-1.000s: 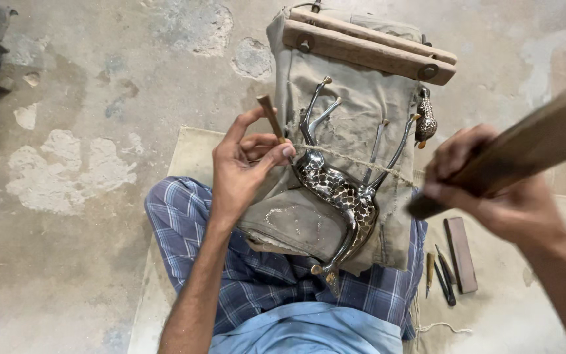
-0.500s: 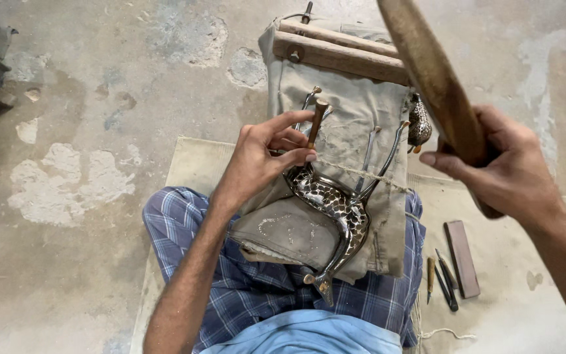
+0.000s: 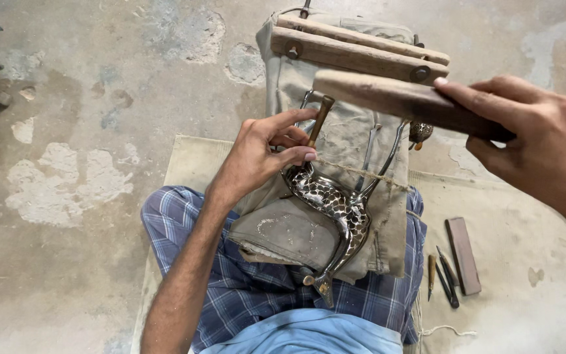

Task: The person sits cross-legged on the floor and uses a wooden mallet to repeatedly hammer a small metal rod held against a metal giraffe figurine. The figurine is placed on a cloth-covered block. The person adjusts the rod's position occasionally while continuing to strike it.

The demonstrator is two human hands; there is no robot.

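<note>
Left hand (image 3: 257, 157) pinches slim brown chisel (image 3: 320, 120) upright on patterned silver metal figure (image 3: 335, 210), lap-centre. Right hand (image 3: 532, 141), at 2 o'clock, fist closed round dark wooden mallet (image 3: 394, 98). Strike squarely; keep chisel steady.

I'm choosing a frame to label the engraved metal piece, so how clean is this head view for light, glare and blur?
Head view: soft, even light with faint shadows; small bright glints on the patterned metal piece, its pattern legible; the right hand and wooden mallet are close and slightly soft; the left hand, its punch and the floor tools look sharp.
</note>
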